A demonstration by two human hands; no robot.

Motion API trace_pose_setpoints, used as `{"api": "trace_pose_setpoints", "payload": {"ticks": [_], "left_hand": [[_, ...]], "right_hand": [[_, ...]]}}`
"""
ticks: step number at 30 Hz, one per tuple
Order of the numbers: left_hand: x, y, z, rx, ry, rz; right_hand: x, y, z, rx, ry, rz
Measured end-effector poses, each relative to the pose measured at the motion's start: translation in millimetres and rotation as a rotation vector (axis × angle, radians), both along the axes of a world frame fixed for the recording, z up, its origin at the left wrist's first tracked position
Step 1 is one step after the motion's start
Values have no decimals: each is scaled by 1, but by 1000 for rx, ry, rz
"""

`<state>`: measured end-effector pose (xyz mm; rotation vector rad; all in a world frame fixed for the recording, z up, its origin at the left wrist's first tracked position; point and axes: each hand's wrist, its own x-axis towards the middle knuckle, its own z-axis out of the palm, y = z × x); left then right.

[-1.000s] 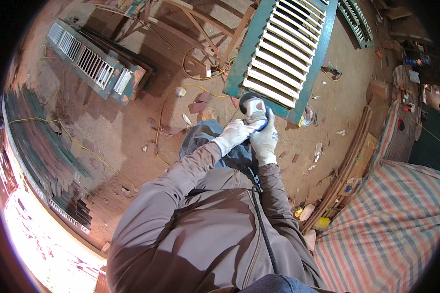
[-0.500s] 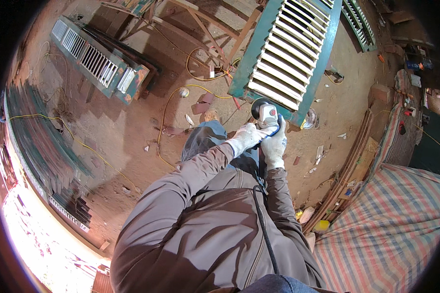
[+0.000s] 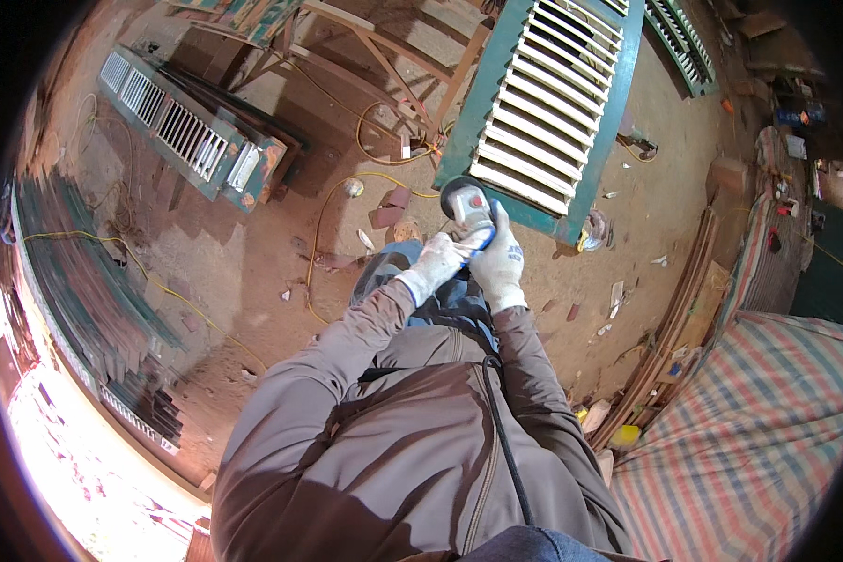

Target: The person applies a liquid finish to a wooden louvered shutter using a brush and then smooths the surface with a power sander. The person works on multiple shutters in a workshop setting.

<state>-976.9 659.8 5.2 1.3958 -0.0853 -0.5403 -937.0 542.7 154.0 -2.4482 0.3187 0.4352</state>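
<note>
Both my hands wear white gloves and grip a grey angle grinder (image 3: pixel 469 202) with a round black disc at its head. Around its body closes my left hand (image 3: pixel 436 260), while my right hand (image 3: pixel 499 261) wraps it from the other side. The disc is at the near left corner of a green louvred shutter (image 3: pixel 468 117) with white slats. Whether it touches the wood I cannot tell. Parts of the grinder's body are hidden by the gloves. A black cord (image 3: pixel 502 426) runs down over my jacket.
Yellow cable (image 3: pixel 314 229) loops over the dirt floor to my left. Another louvred shutter (image 3: pixel 192 140) lies at far left, above stacked green boards (image 3: pixel 84 258). Long planks (image 3: pixel 670 323) and a striped tarp (image 3: pixel 749 431) line the right. A wooden trestle (image 3: pixel 384 61) stands ahead.
My hands and the grinder have moved left along the shutter's near end, toward its left corner. Both hands keep their grip.
</note>
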Motion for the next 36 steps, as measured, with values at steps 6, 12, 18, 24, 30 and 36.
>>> {"api": "trace_pose_setpoints", "payload": {"ticks": [6,12,18,24,30,36], "left_hand": [[14,32,60,375,-60,-252],[11,26,23,115,302,-170],[21,-45,89,295,482,-339],[36,-72,121,595,-159,-679],[83,-66,108,1209,-642,-436],[65,-118,73,1353,-533,-210]], "right_hand": [[1,8,-5,14,16,17],[6,18,-6,26,-17,41],[-41,-58,-4,2,-108,-210],[-105,-125,1,-109,-367,-631],[-146,-202,41,12,-644,-1038],[-171,-290,41,-46,-766,-1103]]}}
